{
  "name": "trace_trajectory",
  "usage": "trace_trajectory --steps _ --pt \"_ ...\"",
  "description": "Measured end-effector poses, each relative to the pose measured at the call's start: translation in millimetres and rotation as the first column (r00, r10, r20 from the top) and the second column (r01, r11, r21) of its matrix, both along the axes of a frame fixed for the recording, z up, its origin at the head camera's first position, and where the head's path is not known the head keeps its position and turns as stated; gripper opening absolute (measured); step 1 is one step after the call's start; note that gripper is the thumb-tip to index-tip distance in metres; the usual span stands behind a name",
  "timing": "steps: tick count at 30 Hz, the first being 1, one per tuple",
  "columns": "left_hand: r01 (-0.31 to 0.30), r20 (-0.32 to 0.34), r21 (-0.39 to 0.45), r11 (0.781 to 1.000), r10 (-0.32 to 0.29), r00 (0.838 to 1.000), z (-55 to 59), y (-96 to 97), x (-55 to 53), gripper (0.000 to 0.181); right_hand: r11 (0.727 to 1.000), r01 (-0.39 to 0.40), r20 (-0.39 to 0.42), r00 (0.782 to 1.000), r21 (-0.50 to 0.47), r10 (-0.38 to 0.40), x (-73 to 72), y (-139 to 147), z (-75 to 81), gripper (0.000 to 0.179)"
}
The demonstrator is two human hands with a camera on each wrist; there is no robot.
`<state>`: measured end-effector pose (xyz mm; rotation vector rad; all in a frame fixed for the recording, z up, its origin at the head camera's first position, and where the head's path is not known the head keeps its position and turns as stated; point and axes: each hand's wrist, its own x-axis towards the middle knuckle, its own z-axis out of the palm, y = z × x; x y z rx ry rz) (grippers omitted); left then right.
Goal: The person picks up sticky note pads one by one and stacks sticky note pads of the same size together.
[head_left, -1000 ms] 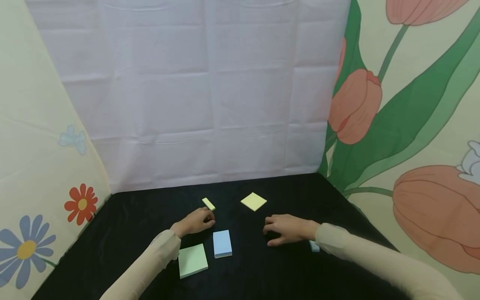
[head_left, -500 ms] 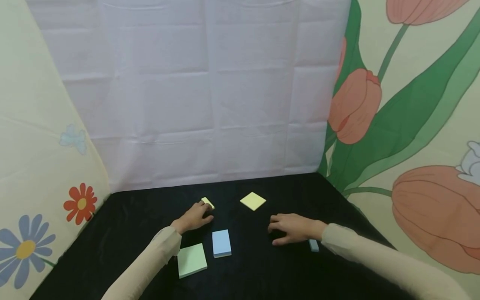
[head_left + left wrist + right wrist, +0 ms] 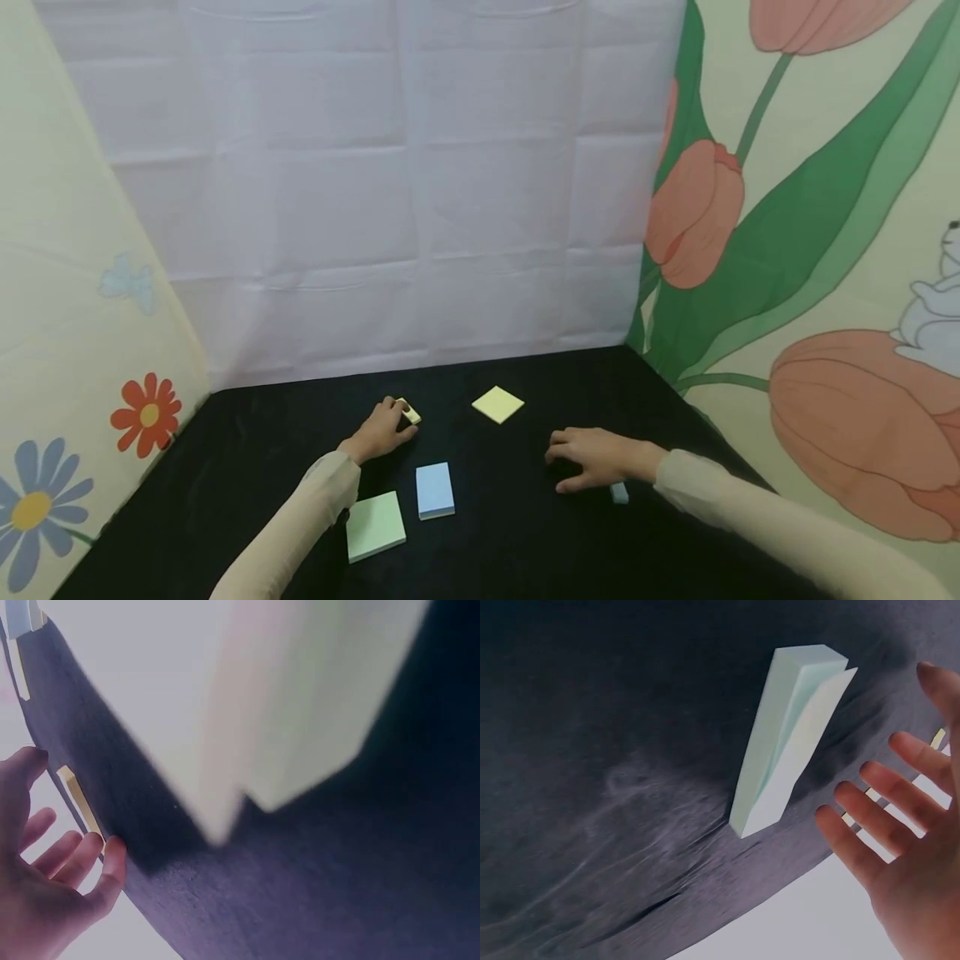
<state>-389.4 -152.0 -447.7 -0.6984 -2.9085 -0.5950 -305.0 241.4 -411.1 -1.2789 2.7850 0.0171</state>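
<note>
My left hand (image 3: 378, 432) reaches to a narrow yellow sticky-note pad (image 3: 410, 412) at the back of the table, its fingertips overlapping the near side of the pad. In the left wrist view the fingers of this hand (image 3: 45, 877) are loosely bent, and the pad (image 3: 81, 799) shows just past them. My right hand (image 3: 596, 454) is over the cloth, holding nothing, fingers spread and slightly bent. Beside its wrist lies a narrow pale blue sticky-note pad (image 3: 619, 493). Seen by the right wrist camera, that pad (image 3: 761, 742) has a side sheet peeling away.
A square yellow note pad (image 3: 498, 405) lies at the back middle. Nearer are a blue pad (image 3: 435, 490) and a square green pad (image 3: 377, 527), close to my left forearm. Black cloth (image 3: 517, 542) covers the table. A white curtain (image 3: 337, 208) hangs behind it.
My left hand has moved forward and slightly left until its fingers overlap the narrow yellow pad. My right hand has shifted a little to the right. The head view has turned slightly right.
</note>
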Motion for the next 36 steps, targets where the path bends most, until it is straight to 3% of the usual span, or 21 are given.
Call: trace_trajectory --steps 8,13,21,36 --pt "-0.056 0.037 -0.013 0.998 0.056 0.998 -1.6 -2.3 -7.3 0.057 0.998 0.061 0.063 0.996 -0.009 -0.060 11.4 12.7 4.5 0.056" --pt "-0.047 0.058 -0.022 0.999 0.049 0.997 2.1 -4.2 -10.5 0.063 0.993 0.114 0.140 0.984 -0.023 -0.110 15.8 18.2 2.5 0.063" --pt "-0.045 0.065 -0.056 0.997 0.049 0.997 6.2 -3.3 -13.3 0.063 0.985 0.175 0.218 0.961 -0.013 -0.168 17.8 25.3 4.0 0.073" --pt "-0.066 0.083 -0.074 0.995 0.072 0.994 9.4 -2.0 -15.5 0.060 0.961 0.274 0.283 0.920 0.028 -0.270 25.1 32.5 13.9 0.080"
